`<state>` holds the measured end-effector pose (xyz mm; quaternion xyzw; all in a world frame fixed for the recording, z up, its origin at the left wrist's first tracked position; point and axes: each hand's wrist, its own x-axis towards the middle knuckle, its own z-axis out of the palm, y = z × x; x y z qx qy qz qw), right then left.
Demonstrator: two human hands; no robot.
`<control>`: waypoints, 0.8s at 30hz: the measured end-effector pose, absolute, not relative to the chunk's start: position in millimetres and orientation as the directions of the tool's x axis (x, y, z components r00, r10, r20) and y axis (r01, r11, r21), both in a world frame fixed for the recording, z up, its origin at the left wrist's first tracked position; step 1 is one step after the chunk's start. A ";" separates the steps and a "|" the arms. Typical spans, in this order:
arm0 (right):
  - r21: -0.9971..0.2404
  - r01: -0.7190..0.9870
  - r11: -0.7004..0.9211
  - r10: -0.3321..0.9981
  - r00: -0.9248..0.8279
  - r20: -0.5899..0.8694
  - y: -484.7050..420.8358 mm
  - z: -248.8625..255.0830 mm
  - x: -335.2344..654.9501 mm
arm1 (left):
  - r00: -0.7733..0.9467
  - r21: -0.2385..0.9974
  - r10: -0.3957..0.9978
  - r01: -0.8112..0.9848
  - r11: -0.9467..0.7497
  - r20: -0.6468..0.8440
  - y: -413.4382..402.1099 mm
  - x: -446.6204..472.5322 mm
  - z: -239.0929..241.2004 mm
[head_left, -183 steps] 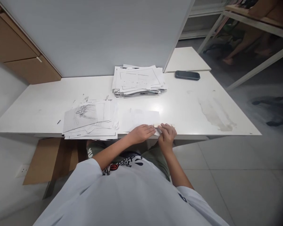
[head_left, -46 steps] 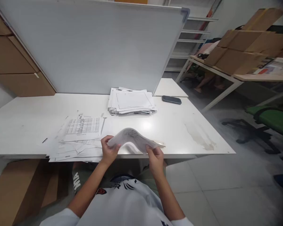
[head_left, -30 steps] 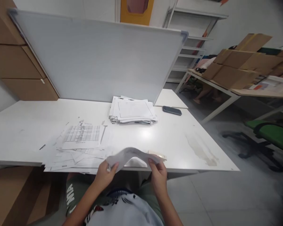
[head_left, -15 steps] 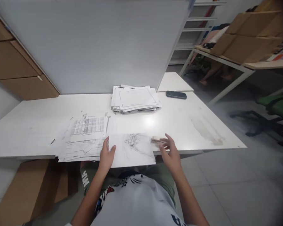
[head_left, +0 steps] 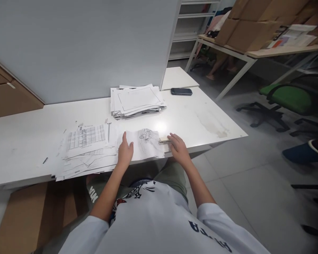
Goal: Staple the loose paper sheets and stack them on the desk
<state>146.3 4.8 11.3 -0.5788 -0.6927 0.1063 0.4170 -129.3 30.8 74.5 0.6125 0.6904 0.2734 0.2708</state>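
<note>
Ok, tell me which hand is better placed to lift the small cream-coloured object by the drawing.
The right hand, I'd judge: its fingertips are at the cream-coloured object, while the left hand is across the drawing, near its opposite edge.

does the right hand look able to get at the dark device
Probably yes: nothing seems to stand on the white tabletop between the right hand and the dark device, though reaching may take a stretch.

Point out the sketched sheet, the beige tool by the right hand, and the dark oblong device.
Sketched sheet (head_left: 146,145), head view: its middle.
Beige tool (head_left: 164,139), head view: its exposed part.
Dark oblong device (head_left: 181,91), head view: centre of its upper face.
</note>
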 end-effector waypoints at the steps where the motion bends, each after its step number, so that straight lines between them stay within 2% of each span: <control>1: -0.640 0.705 0.305 0.893 0.023 0.450 6.6 13.2 147.2 | -0.116 0.734 0.993 0.673 0.091 -0.016 29.8 -129.3 75.9; 4: -0.685 0.676 0.272 0.904 0.064 0.423 10.2 19.1 147.6 | -0.193 0.880 0.980 0.471 0.059 0.037 29.1 -136.8 76.9; 6: -0.715 0.652 0.250 0.906 0.102 0.410 8.0 22.9 144.2 | -0.227 0.957 0.974 0.285 0.061 0.005 29.5 -145.8 76.5; 9: -0.801 0.571 0.180 0.858 0.307 0.411 -7.8 27.5 130.4 | -0.248 0.989 0.965 0.099 0.110 -0.083 27.7 -157.5 74.4; 10: -0.857 0.499 0.129 0.832 0.416 0.367 -16.3 28.3 123.6 | -0.261 0.990 0.960 0.063 0.124 -0.103 26.1 -159.6 73.0; 12: -0.972 0.233 0.003 0.831 0.540 0.132 -35.0 28.8 108.0 | -0.291 0.992 0.950 0.022 0.126 -0.114 21.3 -161.0 68.3; 13: -0.996 0.060 -0.068 0.866 0.499 -0.029 -43.7 28.9 99.9 | -0.299 0.993 0.949 0.030 0.115 -0.101 18.3 -160.6 65.3; 15: -0.947 -0.242 -0.213 0.930 0.246 -0.272 -56.0 30.0 85.3 | -0.301 0.989 0.952 0.119 0.092 -0.052 11.8 -158.4 58.6; 17: -0.876 -0.400 -0.269 0.943 0.075 -0.323 -59.1 32.9 74.7 | -0.272 0.955 0.962 0.282 0.091 -0.012 4.8 -155.3 53.4; 21: -0.884 -0.416 -0.215 0.944 0.144 -0.298 -46.6 41.0 71.0 | -0.202 0.803 0.978 0.576 0.154 -0.042 -7.1 -149.9 59.4; 24: -0.888 -0.393 -0.237 0.922 0.195 -0.333 -38.2 43.4 77.5 | -0.124 0.667 0.989 0.730 0.147 -0.081 -6.3 -154.9 91.4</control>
